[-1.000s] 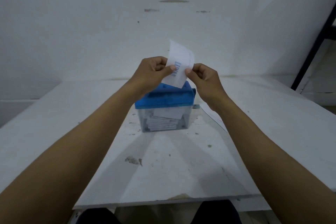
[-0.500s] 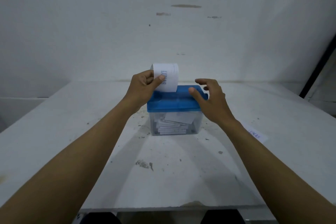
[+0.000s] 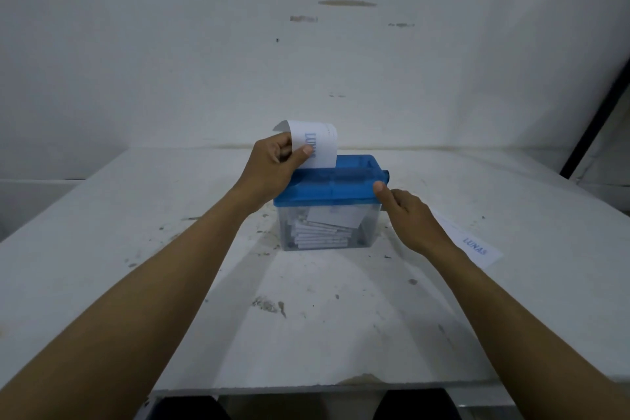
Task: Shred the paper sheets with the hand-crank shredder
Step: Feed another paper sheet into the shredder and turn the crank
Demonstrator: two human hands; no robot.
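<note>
Behind the counter [image 3: 102, 249], white wall [image 3: 204, 44], scuffed, a few brown marks high up. Dark post [image 3: 593, 119] leaning along the right edge. Counter is white, dirty, specks and smudges all over the middle.

Shredder [image 3: 327, 186] sits upright mid-counter, toward the back: blue lid on top, clear bin [image 3: 370, 228] below. Bin holds a pile of white strips [image 3: 320, 235] plus one bigger flat white piece on top of them. Short blue stub [image 3: 386, 177] sticks out of the lid's right end (crank handle itself not visible).

Both bare forearms reach in from the bottom corners. Left grip [image 3: 272, 167] is at the lid's back left, pinching a paper sheet [image 3: 322, 147] between thumb and fingers, thumb on the printed face. That sheet stands up from the top of the lid, lower edge at the slot area, top curling over toward the left grip; blue lettering runs down it, partly covered by the thumb.

Right grip [image 3: 409, 218] is at the shredder's right front corner, thumb tip touching the lid edge. Its fingers are hidden behind the knuckles, so can't tell whether they're curled or clasping anything.

Second sheet [image 3: 477, 249] lies flat on the counter right of the shredder, partly under the right wrist, blue word "LUNAS" on it.
</note>
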